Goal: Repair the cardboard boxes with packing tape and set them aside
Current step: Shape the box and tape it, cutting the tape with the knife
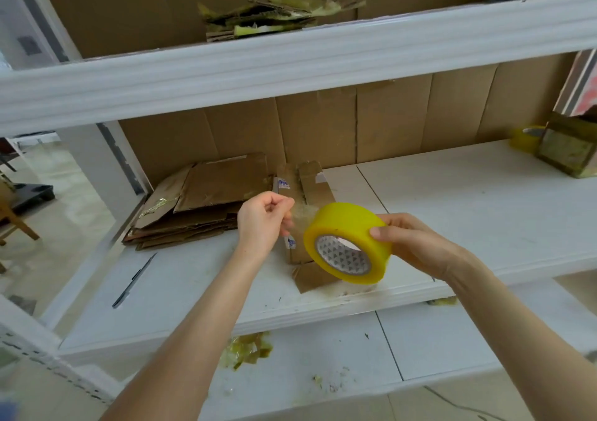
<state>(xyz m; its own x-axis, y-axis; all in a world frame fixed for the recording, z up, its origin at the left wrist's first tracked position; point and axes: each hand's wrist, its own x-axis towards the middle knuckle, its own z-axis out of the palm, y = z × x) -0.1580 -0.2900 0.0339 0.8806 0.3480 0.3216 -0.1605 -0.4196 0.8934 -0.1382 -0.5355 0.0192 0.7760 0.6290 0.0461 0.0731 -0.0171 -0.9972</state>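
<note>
At the bottom centre, crumpled tape scraps (247,351) lie on the lower shelf (436,343). Above them at mid-frame, the right hand (416,243) grips a yellow tape roll (347,243), fingers curled round its rim. The left hand (263,223) pinches the clear tape end (302,217) pulled from it. Just behind the roll, a small cardboard box (307,188) sits on the middle shelf (468,210). To its left lies a flattened cardboard stack (200,207). Torn scraps (274,13) rest on the top shelf at the upper centre.
</note>
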